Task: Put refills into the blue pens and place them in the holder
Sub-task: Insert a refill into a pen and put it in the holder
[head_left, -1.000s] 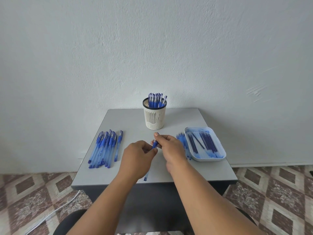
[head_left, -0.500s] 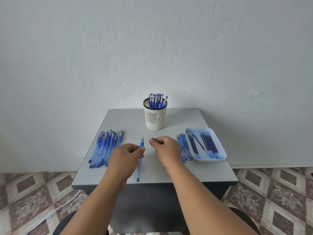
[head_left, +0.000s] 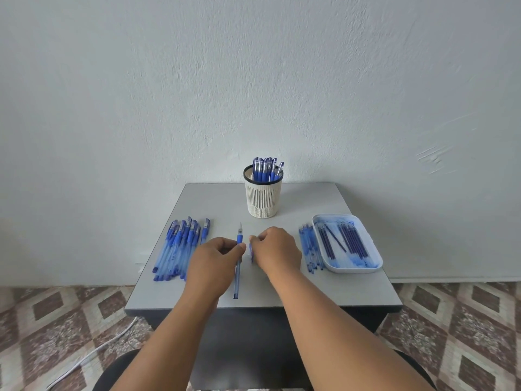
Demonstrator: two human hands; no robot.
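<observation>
My left hand [head_left: 214, 258] grips a blue pen [head_left: 238, 277] by its grip section, tip pointing away toward the holder. Just to the right, my right hand [head_left: 277, 251] pinches a small blue piece, likely the pen's cap [head_left: 251, 253], a little apart from the pen. The cream slotted holder [head_left: 263, 197] stands at the table's back centre with several blue pens in it. A row of capped blue pens [head_left: 180, 248] lies at the left. A white tray [head_left: 363, 265] at the right holds several dark blue refills [head_left: 351, 241].
Several clear blue barrels [head_left: 310, 248] lie between my right hand and the tray. The small grey table [head_left: 324, 198] stands against a white wall. A white cable [head_left: 93, 355] runs over the patterned floor at the lower left.
My hands have separated: the left now holds the pen with its tip bared, and the right has pulled the small blue piece off to the right. Both hands sit lower over the table.
</observation>
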